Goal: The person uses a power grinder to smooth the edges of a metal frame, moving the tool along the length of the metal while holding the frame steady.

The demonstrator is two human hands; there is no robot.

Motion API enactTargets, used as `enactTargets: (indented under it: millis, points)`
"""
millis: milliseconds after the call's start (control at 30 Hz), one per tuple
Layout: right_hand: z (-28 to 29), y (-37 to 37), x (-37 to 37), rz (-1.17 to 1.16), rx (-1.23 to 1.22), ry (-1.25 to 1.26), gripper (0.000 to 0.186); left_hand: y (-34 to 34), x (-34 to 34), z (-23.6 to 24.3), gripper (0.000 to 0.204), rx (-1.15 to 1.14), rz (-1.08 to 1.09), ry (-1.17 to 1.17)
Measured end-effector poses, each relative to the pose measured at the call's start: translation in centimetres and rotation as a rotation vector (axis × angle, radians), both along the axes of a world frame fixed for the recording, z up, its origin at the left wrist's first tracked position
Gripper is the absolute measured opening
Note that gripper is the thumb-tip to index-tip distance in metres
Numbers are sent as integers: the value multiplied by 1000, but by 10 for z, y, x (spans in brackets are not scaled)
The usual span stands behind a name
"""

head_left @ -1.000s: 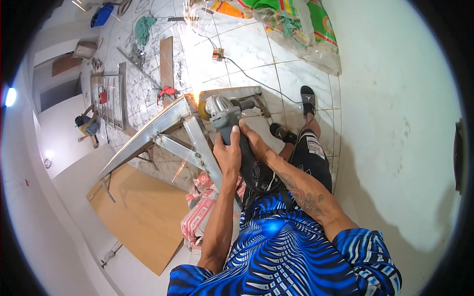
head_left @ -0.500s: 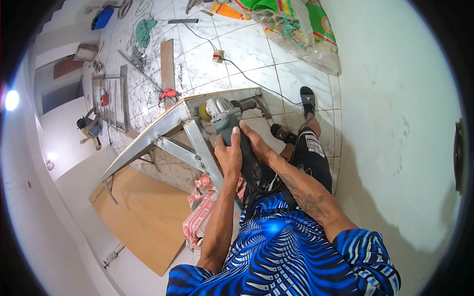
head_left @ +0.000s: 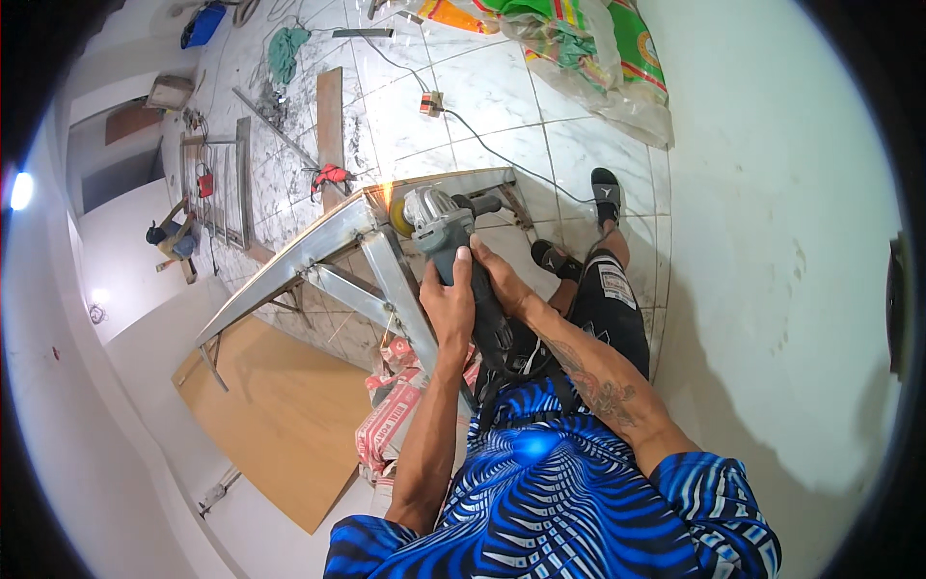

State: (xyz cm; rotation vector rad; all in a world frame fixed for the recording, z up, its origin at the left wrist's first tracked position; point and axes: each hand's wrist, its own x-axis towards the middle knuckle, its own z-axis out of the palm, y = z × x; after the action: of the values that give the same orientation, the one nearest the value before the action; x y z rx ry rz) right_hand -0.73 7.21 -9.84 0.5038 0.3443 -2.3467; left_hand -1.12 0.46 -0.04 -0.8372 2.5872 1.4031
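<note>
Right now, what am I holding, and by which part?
A grey-and-black angle grinder, held by its dark body behind the silver metal head, between your left hand and right hand.

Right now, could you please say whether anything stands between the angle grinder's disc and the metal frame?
Nothing visible: the yellow disc of the angle grinder meets the metal frame near its corner, where sparks show.

Grinder (head_left: 448, 234) at frame (head_left: 323, 246); board (head_left: 275, 425) left of bags (head_left: 388, 423).
</note>
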Motion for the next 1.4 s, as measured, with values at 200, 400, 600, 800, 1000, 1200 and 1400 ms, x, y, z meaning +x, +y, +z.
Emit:
enactTargets:
  millis: [200,400,600,800,1000,1200,1400]
  points:
    - [8,4,-3,19,10,0,62,1,-2,5,44,3,-8,-6]
    - [2,1,0,23,-2,-11,63,1,0,3,43,-14,-4,-13]
    - [10,5,-1,16,17,16,63,-4,3,-1,44,-6,-15,-13]
    - [5,6,-3,19,22,32,64,0,-3,4,43,-16,-27,-47]
    - [14,5,-4,-13,24,14,64,-2,-3,5,43,34,-10,-23]
    - [16,7,-1,-47,36,41,62,-2,-1,2,44,-14,14,-24]
    - [16,5,2,-16,48,10,61,-5,3,-1,44,12,17,22]
